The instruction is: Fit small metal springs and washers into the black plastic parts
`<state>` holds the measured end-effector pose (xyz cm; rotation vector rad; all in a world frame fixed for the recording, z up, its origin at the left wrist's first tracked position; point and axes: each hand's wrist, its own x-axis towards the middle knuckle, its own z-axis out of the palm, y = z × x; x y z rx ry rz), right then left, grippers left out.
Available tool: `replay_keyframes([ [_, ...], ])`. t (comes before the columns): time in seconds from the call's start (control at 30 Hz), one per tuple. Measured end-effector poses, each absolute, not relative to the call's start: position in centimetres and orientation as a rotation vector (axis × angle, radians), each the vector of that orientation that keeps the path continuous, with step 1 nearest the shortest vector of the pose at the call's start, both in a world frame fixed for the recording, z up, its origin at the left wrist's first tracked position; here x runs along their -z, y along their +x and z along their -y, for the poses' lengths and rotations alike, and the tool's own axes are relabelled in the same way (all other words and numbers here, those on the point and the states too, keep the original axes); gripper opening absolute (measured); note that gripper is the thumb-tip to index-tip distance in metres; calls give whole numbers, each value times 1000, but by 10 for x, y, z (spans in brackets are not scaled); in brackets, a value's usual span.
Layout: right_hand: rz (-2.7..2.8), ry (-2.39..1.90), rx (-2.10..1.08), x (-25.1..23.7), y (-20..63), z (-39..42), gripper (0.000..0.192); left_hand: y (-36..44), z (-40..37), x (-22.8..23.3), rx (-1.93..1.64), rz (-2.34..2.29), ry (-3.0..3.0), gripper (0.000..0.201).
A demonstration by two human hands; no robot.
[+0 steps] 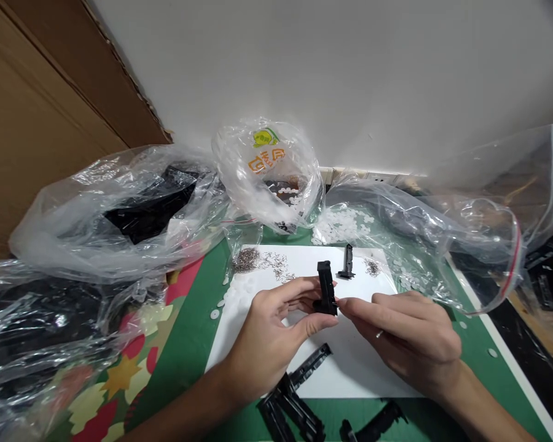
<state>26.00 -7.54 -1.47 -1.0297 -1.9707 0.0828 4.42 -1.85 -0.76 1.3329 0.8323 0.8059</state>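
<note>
My left hand [281, 325] grips a black plastic part [326, 288] between thumb and fingers, holding it upright over a white sheet [350, 374]. My right hand [405, 337] is closed in a pinch, its fingertips at the part's lower right side. Whatever is between those fingertips is too small to make out. A small shiny spot shows at the right hand's curled fingers. Behind the held part, a similar black part [348, 263] stands on the sheet. Several more black parts [299, 405] lie close to my left wrist, and another [378, 423] is at the front edge.
Small brown metal pieces [246, 260] lie piled and scattered on the sheet, with a smaller heap [372, 267] at right. White discs [341, 224] are on the green mat [184, 344]. Clear plastic bags [267, 166] line the back and sides. Cardboard [50, 80] stands left.
</note>
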Motion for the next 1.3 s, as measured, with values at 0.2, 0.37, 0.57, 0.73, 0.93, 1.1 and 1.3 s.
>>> replay_keyframes([
  [0.2, 2083, -992, -15, 17, 263, 74, 36, 42, 17, 8, -797, -836, 1392, 28],
  [0.37, 2097, -972, -66, 15, 265, 73, 38, 42, 14, 4, -768, -802, 1370, 31],
  [0.57, 2054, -958, -114, 13, 265, 73, 39, 43, 16, -1, -778, -779, 1331, 32],
  [0.73, 1953, -951, -261, 12, 259, 72, 30, 44, 16, -2, -739, -820, 1297, 26],
  [0.93, 1757, -1085, -465, 10, 257, 76, 21, 45, 17, -4, -715, -855, 1178, 30],
  [1.1, 1639, -1234, -551, 7, 256, 79, 13, 45, 18, -5, -709, -832, 1142, 34],
  [1.3, 1663, -1202, -578, 7, 254, 76, 7, 44, 20, -4, -746, -825, 1186, 32],
])
